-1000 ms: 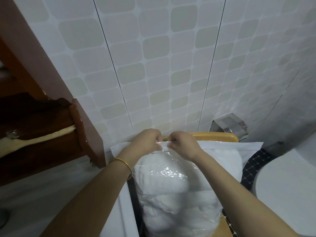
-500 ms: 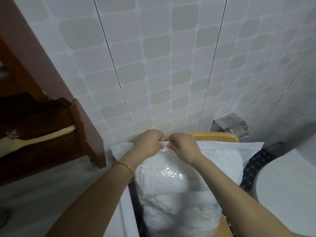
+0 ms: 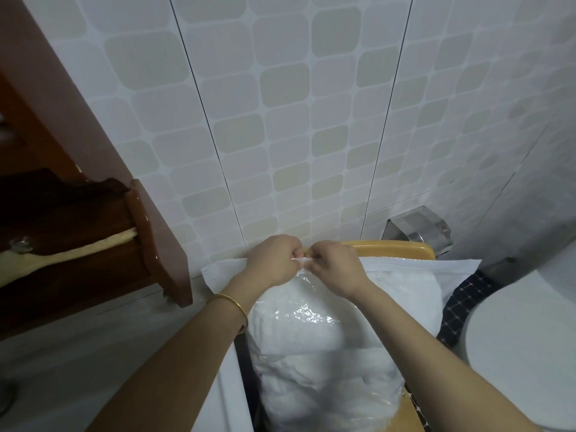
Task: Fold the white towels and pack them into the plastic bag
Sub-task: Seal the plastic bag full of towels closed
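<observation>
Bathroom, packing nearly done. Left hand (image 3: 274, 260) and right hand (image 3: 335, 269) meet knuckle to knuckle, each pinching top edge of plastic bag (image 3: 318, 353), apparently to close mouth. White towels (image 3: 296, 335) already inside, bulging against film. Bag stands propped on wooden chair (image 3: 392, 248) by tiled wall (image 3: 296, 120), likely so contents stay put during closing.
</observation>
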Demonstrator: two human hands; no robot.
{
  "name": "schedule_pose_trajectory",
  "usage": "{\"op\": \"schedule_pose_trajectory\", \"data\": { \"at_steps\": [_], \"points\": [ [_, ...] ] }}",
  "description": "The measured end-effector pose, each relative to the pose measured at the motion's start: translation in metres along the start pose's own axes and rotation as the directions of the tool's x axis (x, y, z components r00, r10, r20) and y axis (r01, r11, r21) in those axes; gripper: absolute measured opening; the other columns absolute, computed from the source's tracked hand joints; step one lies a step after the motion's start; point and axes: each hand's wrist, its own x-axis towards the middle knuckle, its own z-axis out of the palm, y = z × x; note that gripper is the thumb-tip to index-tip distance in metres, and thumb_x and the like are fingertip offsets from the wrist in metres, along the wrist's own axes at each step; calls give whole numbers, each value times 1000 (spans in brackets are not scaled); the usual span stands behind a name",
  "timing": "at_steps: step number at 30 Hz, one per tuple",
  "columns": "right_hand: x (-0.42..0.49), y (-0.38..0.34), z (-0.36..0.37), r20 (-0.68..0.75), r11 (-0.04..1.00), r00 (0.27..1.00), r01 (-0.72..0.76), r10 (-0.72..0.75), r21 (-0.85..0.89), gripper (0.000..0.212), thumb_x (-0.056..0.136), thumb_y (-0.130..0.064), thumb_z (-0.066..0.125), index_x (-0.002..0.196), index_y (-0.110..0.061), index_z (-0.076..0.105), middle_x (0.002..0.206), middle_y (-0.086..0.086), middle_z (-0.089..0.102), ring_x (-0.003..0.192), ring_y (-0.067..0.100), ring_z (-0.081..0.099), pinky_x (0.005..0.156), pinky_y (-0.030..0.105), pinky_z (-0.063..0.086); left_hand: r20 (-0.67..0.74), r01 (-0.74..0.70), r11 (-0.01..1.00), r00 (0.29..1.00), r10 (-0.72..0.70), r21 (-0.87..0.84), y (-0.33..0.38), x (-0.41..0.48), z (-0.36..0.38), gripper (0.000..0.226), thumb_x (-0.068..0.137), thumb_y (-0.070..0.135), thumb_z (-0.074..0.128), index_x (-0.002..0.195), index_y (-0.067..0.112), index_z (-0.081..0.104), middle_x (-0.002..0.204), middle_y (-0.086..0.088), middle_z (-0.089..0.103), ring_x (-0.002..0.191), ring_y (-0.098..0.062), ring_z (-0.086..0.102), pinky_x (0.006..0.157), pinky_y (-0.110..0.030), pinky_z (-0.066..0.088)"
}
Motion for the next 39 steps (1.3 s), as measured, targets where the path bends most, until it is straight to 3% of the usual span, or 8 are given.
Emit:
{"op": "schedule_pose_trajectory", "data": {
  "at_steps": [7,11,16,25,30,36,39],
  "points": [
    [-2,-2,3,-50,999,999,6,-8,-44,10,89,-27,58,81,-21,61,75,-9,53,86,21,57,74,29,30,-36,11,1000,999,-10,19,1,-1,5,18,85,24,61,71,25,50,86,6,56,89,-22,58,73,-31,45],
    [-2,-3,0,-24,1000,1000,-18,17,-25,4,86,-23,59,86,-19,61,84,-7,58,92,21,57,78,32,37,49,5,998,999,-8,55,-8,-1,-6,9,83,23,65,90,21,60,100,2,58,95,-21,57,78,-32,45],
    [5,-14,-1,50,997,999,18,-14,-72,19,84,-30,63,100,-19,64,102,-2,64,100,20,55,80,32,38,93,3,999,996,-8,52,-23,-4,-19,11,80,21,69,88,19,62,94,2,57,93,-20,57,76,-29,42],
    [7,-23,6,42,999,999,-33,32,34,15,82,-25,65,83,-10,66,80,3,65,81,22,56,66,29,34,8,4,999,1000,-4,37,-24,-6,-12,14,81,22,67,77,26,55,88,6,55,90,-20,57,73,-28,42],
    [5,-25,8,3,992,998,-65,65,110,14,79,-24,68,68,-18,61,58,-11,49,69,15,48,66,27,27,-34,26,999,999,-25,40,-19,-8,-10,8,82,26,64,78,23,58,91,1,62,88,-22,58,72,-29,43],
    [8,-23,8,32,999,999,-36,35,37,9,80,-24,65,81,-15,66,72,-5,56,78,20,54,68,29,32,10,39,999,999,-39,17,-22,-10,-12,7,84,25,65,84,21,59,94,2,60,93,-22,59,75,-31,45],
    [11,-22,6,74,1000,997,-19,19,6,10,80,-26,65,86,-19,64,81,-6,57,86,20,56,70,30,38,56,47,998,997,-50,42,-26,-11,-20,20,79,26,71,95,17,63,101,0,61,95,-21,58,81,-33,46]
  ]
}}
